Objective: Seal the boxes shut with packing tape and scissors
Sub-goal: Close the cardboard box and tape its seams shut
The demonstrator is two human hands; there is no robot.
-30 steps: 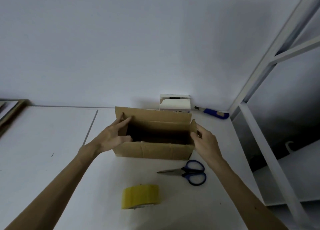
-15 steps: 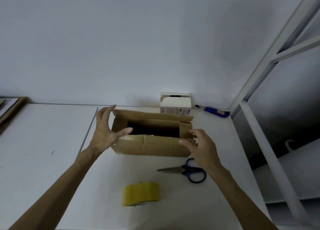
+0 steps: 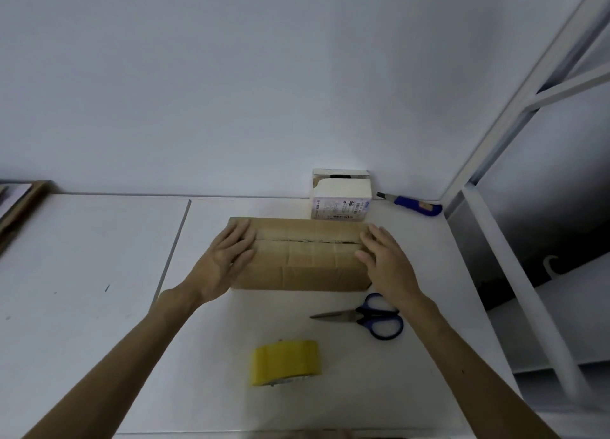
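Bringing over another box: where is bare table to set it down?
Widest bare patch: the table left of the left hand and cardboard box, up to the wall. Crowded in front of the box, where scissors and tape roll lie.

A brown cardboard box [image 3: 305, 255] sits on the white table [image 3: 92, 260] with its top flaps folded down, meeting along a seam, while the left hand [image 3: 227, 260] and the right hand [image 3: 388, 263] press flat on its two ends with straight fingers. Nearer the person lie blue-handled scissors [image 3: 366, 316] and a yellow tape roll [image 3: 285, 362]. Behind the box, against the wall, stand a small white box [image 3: 340, 194] and a blue-handled utility knife [image 3: 412, 206].
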